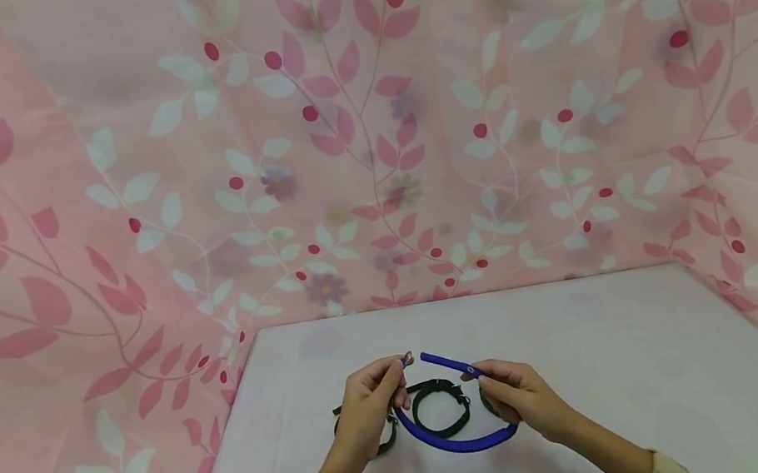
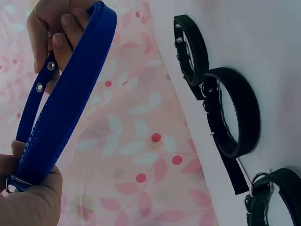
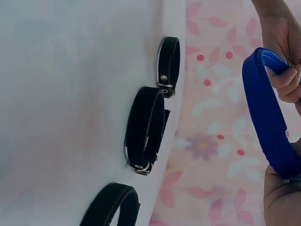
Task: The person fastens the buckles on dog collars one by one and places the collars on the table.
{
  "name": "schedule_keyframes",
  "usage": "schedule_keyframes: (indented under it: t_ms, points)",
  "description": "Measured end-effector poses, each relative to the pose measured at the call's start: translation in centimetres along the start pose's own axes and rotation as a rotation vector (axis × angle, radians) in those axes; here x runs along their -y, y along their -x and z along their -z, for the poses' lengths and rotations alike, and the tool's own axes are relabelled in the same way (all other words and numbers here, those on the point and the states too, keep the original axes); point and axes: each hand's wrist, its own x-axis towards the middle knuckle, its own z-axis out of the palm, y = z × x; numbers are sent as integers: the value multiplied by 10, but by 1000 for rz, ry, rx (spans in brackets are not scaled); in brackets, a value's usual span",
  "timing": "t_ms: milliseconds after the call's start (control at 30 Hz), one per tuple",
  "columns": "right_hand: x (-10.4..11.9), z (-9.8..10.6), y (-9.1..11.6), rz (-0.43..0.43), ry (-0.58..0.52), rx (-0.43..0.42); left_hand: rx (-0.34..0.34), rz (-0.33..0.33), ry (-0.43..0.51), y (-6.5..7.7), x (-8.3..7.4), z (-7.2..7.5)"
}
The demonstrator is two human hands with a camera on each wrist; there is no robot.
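My left hand (image 1: 369, 406) pinches the buckle end of a blue collar (image 1: 461, 445). The metal buckle (image 2: 18, 184) shows beside the thumb in the left wrist view. With my right hand (image 1: 525, 398) I pinch the strap near its other end, whose free tip points up and left toward the buckle. Two metal eyelets (image 2: 45, 76) show in that strap. The collar hangs in a curve between both hands, raised above the table, its ends apart. In the right wrist view its blue outer band (image 3: 263, 113) faces the camera.
Three dark buckled collars lie in a row on the white table (image 1: 594, 334) behind the hands: a left one (image 1: 387, 442), a middle one (image 1: 447, 431) and a right one (image 3: 113, 202). Pink leaf-patterned cloth (image 1: 378, 186) surrounds the table at the back and sides.
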Motion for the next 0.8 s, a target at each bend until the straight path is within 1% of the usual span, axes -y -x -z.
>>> schedule_keyframes:
  t_ms: [133,300,567,800]
  points:
    - [-1,-1,-4,28,58,58,17,-5,-15,0,1,-1]
    - [-2,-3,-7,49,89,60,63,-1,-31,0,3,-3]
    - [-5,-6,-6,10,49,61,61,17,-43,0,6,-7]
    - [-9,-10,-8,-13,85,72,90,14,-81,0,10,-12]
